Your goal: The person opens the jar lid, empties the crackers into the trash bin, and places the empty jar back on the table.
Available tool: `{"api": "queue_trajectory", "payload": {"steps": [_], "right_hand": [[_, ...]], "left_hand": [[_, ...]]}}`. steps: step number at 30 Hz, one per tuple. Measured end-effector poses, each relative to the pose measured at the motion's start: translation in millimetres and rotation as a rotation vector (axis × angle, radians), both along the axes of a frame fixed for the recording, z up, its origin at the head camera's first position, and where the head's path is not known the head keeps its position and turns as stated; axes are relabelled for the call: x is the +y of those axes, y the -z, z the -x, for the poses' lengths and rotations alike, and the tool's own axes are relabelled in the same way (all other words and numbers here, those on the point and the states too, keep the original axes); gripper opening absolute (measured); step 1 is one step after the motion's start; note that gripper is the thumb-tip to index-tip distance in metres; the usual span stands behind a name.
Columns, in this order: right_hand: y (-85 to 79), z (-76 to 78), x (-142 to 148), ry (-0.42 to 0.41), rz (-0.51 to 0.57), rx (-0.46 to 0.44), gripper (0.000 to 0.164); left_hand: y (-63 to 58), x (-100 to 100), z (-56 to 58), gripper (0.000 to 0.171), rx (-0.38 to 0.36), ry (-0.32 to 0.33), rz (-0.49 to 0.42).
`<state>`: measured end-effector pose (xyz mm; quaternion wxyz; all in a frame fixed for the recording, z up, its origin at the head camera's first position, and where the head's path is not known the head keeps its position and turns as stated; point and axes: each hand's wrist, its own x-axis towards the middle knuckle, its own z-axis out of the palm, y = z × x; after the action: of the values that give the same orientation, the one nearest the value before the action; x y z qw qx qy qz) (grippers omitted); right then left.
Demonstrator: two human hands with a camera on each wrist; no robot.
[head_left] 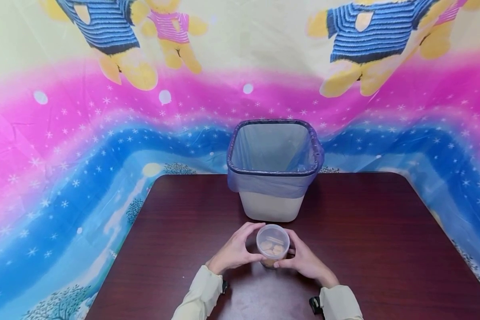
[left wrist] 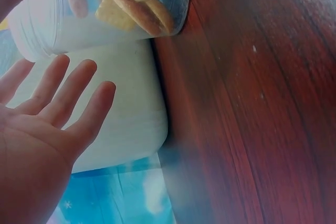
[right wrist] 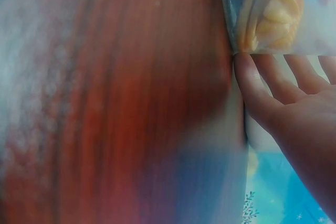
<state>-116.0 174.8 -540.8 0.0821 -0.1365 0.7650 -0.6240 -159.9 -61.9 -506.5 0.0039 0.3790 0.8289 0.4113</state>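
Observation:
A clear plastic jar (head_left: 264, 235) with a round translucent lid (left wrist: 37, 22) stands upright near the middle of the table. Pale golden biscuits (left wrist: 136, 1) fill its lower part. From the left side my left hand (head_left: 235, 250) holds the jar at its lid, thumb in front and fingertips along the far rim, the palm well apart from the wall. My right hand (head_left: 307, 261) holds the jar from the other side, with the thumb across its front and the fingers behind. In the right wrist view the little finger (right wrist: 252, 80) lies right by the jar's base.
Just behind the jar stands a white bin (head_left: 269, 206) lined with a bluish bag (head_left: 272, 186) folded over its rim. The dark red wooden table (head_left: 376, 231) runs back to a printed curtain (head_left: 183, 102) with bears and snowflakes.

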Motion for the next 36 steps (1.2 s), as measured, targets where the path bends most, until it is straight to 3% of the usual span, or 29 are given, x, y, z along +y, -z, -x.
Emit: {"api": "queue_trajectory", "payload": {"steps": [18, 25, 36], "right_hand": [[-0.8, -0.3, 1.4, -0.03, 0.003, 0.004, 0.089], [-0.3, 0.2, 2.1, -0.027, -0.018, 0.027, 0.084], [-0.4, 0.0, 3.1, -0.05, -0.002, 0.036, 0.082]], "left_hand": [[-4.1, 16.8, -3.3, 0.096, -0.051, 0.027, 0.024], [-3.3, 22.0, -3.6, 0.1, -0.012, 0.046, 0.021], [-1.7, 25.3, -4.4, 0.098, -0.015, 0.052, 0.021]]}}
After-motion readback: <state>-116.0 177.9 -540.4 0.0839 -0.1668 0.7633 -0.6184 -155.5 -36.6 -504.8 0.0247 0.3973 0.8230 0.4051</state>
